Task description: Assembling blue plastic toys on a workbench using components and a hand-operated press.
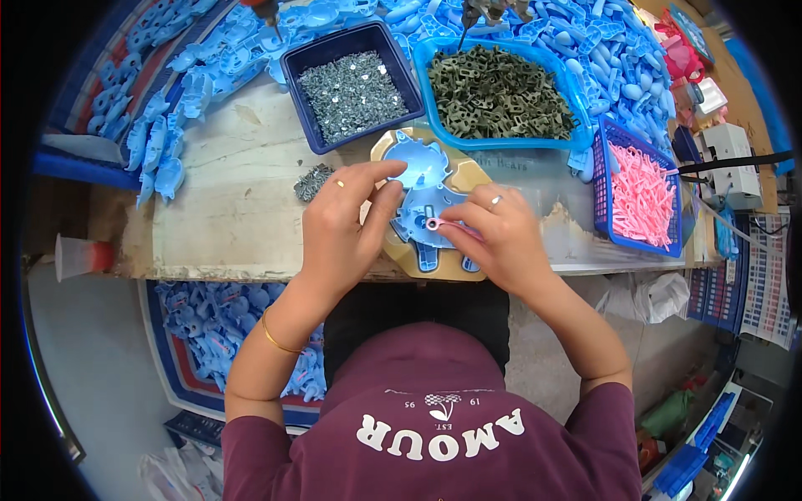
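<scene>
A light-blue plastic toy shell half point(424, 209), hollow side up, lies in a tan holder point(469, 175) at the table's front edge. My right hand point(501, 238) pinches a pink plastic piece point(433, 224) with a ring at one end, holding it over the shell's lower part. The rest of that piece is hidden by my fingers. My left hand point(344, 221) reaches over the shell's left side, thumb and forefinger apart, with nothing visible between them. A small heap of screws point(312, 182) lies beside it on the table.
Behind the holder stand a dark-blue bin of screws point(288, 63) and a blue tub of dark metal parts point(501, 144). A blue basket of pink pieces point(603, 179) is at right. Blue shells point(196, 92) pile at the back; tool tips point(464, 33) hang above.
</scene>
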